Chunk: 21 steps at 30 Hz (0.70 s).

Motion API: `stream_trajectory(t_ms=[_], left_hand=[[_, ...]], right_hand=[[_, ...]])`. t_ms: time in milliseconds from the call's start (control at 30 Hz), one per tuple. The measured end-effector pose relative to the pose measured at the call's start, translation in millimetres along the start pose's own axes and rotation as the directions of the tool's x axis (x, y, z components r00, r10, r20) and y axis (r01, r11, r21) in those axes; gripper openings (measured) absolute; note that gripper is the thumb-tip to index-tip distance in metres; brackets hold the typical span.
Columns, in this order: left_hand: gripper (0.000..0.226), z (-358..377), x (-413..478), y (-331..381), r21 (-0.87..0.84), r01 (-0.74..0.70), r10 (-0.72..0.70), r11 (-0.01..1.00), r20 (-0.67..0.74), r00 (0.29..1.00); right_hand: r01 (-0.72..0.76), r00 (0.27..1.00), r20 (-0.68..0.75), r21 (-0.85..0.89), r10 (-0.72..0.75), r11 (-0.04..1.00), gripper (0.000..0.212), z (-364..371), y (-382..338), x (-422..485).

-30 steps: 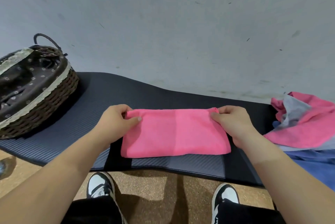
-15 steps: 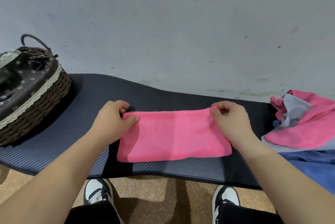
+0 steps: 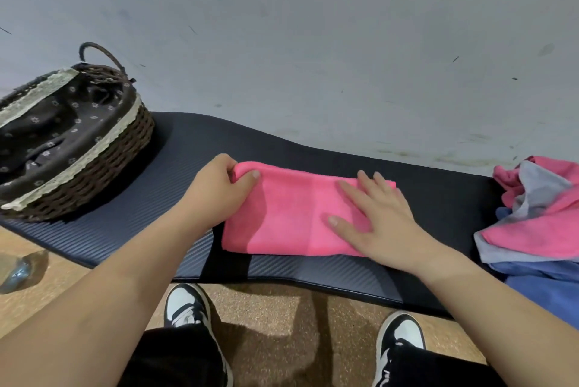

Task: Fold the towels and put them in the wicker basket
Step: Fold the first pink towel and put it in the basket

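Observation:
A pink towel (image 3: 288, 217), folded into a long rectangle, lies on the dark mat (image 3: 175, 167) in front of me. My left hand (image 3: 219, 192) grips its far left corner, thumb on top and fingers curled under the edge. My right hand (image 3: 376, 217) lies flat on the right half of the towel with fingers straight and spread. The wicker basket (image 3: 103, 164), dark brown with a flowered cloth lining and lace trim, stands on the mat at the left, apart from the towel. Nothing shows inside it.
A heap of unfolded pink, grey and blue towels (image 3: 539, 217) sits at the mat's right end. A grey wall rises right behind the mat. My two shoes (image 3: 188, 311) stand on the cork-coloured floor below. A clear bottle (image 3: 18, 270) lies at the far left.
My right hand has let go of the far right corner and now presses flat on the towel. The left hand keeps its grip on the left corner.

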<state>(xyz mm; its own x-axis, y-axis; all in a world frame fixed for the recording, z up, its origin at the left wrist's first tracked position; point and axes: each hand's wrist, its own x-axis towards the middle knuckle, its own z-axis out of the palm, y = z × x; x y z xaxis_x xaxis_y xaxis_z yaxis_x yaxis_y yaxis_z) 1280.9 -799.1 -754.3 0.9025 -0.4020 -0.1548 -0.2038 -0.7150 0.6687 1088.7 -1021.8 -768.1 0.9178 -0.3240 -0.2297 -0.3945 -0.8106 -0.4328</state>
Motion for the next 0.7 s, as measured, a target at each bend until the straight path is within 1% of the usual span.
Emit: stream_trajectory(t_ms=[33,67,133,233,300,367,433,500,567,600,633,700], left_hand=[[0.032,1,-2,-1,-0.023,0.004,-0.004,1.0,-0.009,1.0],[0.031,3,-5,-2,-0.037,0.014,-0.014,0.999,-0.009,1.0],[0.034,9,-10,-5,-0.018,0.042,-0.042,0.999,0.006,0.999],[0.042,14,-14,-8,0.052,0.065,-0.066,0.997,0.008,0.998],[0.042,12,-14,-9,0.018,0.052,-0.052,0.998,0.004,0.999],[0.037,9,-16,-8,-0.066,0.057,-0.058,0.996,-0.008,0.998],[0.032,5,-19,-4,-0.153,0.08,-0.086,0.985,-0.028,0.996],[0.032,-1,-22,-1,-0.195,0.093,-0.105,0.976,-0.051,0.993],[0.034,-9,-25,4,-0.213,0.103,-0.121,0.972,-0.076,0.99],[0.034,-14,-26,8,-0.222,0.105,-0.127,0.969,-0.087,0.988],[0.034,-19,-28,11,-0.234,0.105,-0.13,0.967,-0.095,0.987],[0.032,-26,-33,21,-0.279,0.091,-0.124,0.956,-0.103,0.987]], right_hand=[[-0.008,0.998,0.067,-0.07,0.013,0.998,0.082,7,1,-2],[-0.008,0.995,0.097,-0.136,0.021,0.991,0.085,13,2,-3],[-0.005,0.997,0.076,-0.227,0.022,0.974,0.088,21,3,-3],[-0.015,0.999,0.026,-0.297,0.024,0.955,0.093,28,2,-3],[-0.019,0.999,0.024,-0.317,0.028,0.948,0.093,28,1,-3],[-0.018,0.999,0.032,-0.303,0.03,0.953,0.092,24,-2,-3],[-0.011,1.0,0.009,-0.25,0.014,0.968,0.088,20,-4,-4],[0.011,1.0,0.013,-0.246,-0.008,0.969,0.082,21,-6,-7],[0.022,0.998,0.062,-0.28,-0.005,0.96,0.079,25,-8,-12],[0.021,0.997,0.076,-0.267,-0.001,0.963,0.078,27,-9,-14],[0.024,0.997,0.073,-0.223,-0.008,0.975,0.078,26,-11,-16],[0.04,0.999,0.005,-0.079,-0.039,0.996,0.078,21,-15,-14]])
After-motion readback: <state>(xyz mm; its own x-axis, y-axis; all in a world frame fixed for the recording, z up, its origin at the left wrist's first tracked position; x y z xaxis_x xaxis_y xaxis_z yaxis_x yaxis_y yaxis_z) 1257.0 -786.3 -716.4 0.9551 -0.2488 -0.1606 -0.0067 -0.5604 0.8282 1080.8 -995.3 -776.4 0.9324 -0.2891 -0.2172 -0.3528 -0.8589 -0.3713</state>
